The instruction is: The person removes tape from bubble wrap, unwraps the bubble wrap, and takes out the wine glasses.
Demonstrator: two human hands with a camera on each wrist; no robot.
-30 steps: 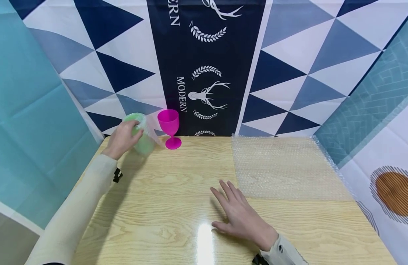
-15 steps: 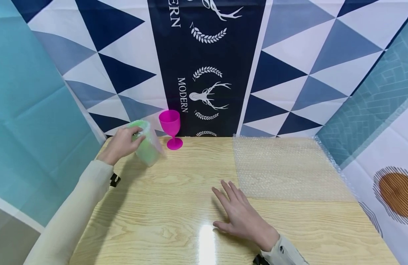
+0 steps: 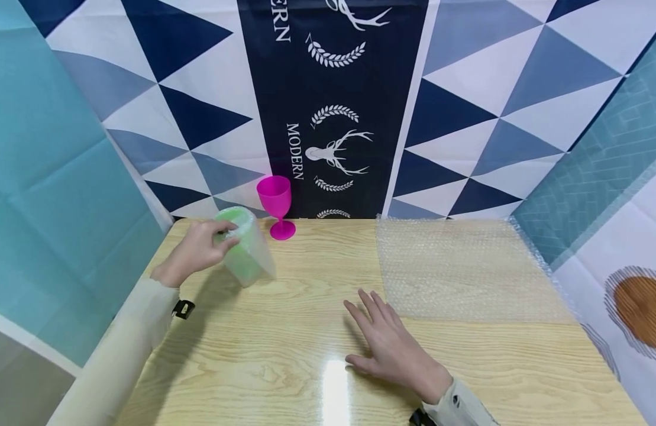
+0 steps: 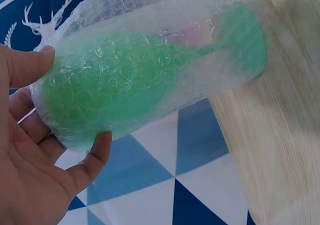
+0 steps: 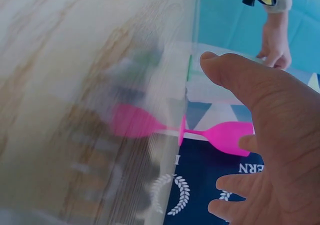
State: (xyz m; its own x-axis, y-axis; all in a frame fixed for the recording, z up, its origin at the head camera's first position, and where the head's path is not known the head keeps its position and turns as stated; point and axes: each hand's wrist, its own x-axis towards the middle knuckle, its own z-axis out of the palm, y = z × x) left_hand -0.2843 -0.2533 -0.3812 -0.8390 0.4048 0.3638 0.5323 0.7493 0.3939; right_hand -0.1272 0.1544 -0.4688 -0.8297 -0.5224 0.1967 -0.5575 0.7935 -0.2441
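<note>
Currently, left hand grips a bubble-wrapped green goblet by its mouth end, tilted at the counter's left rear; base contact unclear. Pink goblet upright just beyond. Right hand spread, unladen, near a bubble-wrap sheet.

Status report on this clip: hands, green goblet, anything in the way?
Left hand gripping wrapped green goblet, tilted. Right hand holding nothing. Pink goblet upright close by, possibly in the way. Bubble wrap sheet off right.
</note>
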